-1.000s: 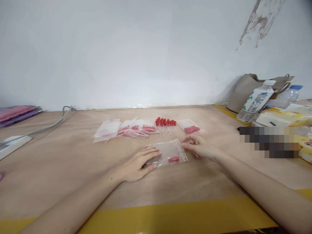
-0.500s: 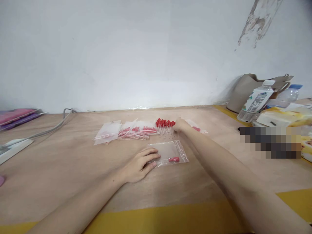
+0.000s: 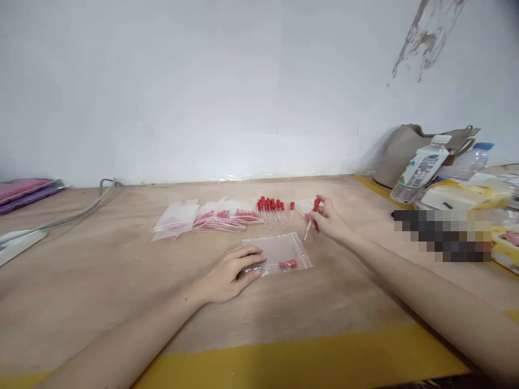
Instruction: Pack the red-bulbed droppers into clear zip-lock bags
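My left hand (image 3: 233,273) lies on the left end of a clear zip bag (image 3: 275,246), fingers stretched out and apart. Inside that bag is a dropper with a red rubber bulb (image 3: 288,263). Farther right, my right hand (image 3: 330,219) pinches another dropper (image 3: 316,204), its red bulb up and its clear tip slanting down to the left. A row of loose droppers (image 3: 271,208) lies behind the bag, and a single dropper (image 3: 292,206) sits just right of them. Partly behind my right hand is another bag (image 3: 302,205).
Left of the loose droppers, filled bags (image 3: 221,219) overlap beside a stack of flat bags (image 3: 176,216). A grey cable (image 3: 81,212) runs along the left. At the right stand a plastic bottle (image 3: 421,167), a grey-beige bag (image 3: 395,154) and a yellow package (image 3: 466,194).
My right hand has pulled back to the right from the row of droppers, now with one dropper in its fingers. A single dropper shows apart from the row. My left hand stays on the bag.
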`<state>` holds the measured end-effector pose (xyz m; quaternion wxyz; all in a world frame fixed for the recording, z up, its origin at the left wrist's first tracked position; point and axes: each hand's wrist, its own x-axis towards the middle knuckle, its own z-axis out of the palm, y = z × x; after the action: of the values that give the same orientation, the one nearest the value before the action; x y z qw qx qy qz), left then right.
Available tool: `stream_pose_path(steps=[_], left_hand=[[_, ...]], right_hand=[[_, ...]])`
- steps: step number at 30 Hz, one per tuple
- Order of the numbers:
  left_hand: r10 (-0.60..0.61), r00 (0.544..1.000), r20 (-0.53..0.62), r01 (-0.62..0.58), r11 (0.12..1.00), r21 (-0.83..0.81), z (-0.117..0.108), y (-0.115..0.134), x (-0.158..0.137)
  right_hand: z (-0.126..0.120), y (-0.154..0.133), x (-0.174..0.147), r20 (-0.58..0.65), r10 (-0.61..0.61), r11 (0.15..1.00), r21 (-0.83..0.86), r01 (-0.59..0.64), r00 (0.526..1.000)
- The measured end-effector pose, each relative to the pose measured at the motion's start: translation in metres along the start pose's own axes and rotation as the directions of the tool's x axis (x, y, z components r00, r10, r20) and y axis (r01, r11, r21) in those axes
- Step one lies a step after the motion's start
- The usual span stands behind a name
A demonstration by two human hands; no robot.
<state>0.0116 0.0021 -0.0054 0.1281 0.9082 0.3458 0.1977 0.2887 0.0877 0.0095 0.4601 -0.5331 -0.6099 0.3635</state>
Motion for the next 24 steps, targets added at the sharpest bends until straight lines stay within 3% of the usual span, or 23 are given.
stream_pose_path(steps=[6,12,16,20,24], left_hand=[[-0.005,1.000,-0.004,0.005,1.000,0.012,0.001,0.000,0.000],[-0.010,1.000,-0.014,0.010,1.000,0.000,0.001,-0.001,-0.001],[-0.007,1.000,-0.015,0.007,1.000,0.000,0.000,0.000,-0.001],[0.004,1.000,-0.021,-0.004,1.000,0.000,0.000,-0.001,-0.001],[0.013,1.000,-0.025,-0.013,1.000,0.004,0.000,-0.001,0.001]], right_hand=[[0.013,0.019,-0.027,-0.123,0.054,0.942,0.334,-0.010,0.991],[0.021,0.022,-0.040,-0.002,0.118,0.866,0.490,-0.102,0.993],[-0.002,0.026,-0.040,0.201,0.097,0.924,0.346,-0.163,0.975],[-0.022,0.027,-0.034,0.435,-0.009,0.998,0.061,-0.020,0.900],[-0.021,0.024,-0.032,0.503,-0.047,0.999,0.001,0.054,0.863]])
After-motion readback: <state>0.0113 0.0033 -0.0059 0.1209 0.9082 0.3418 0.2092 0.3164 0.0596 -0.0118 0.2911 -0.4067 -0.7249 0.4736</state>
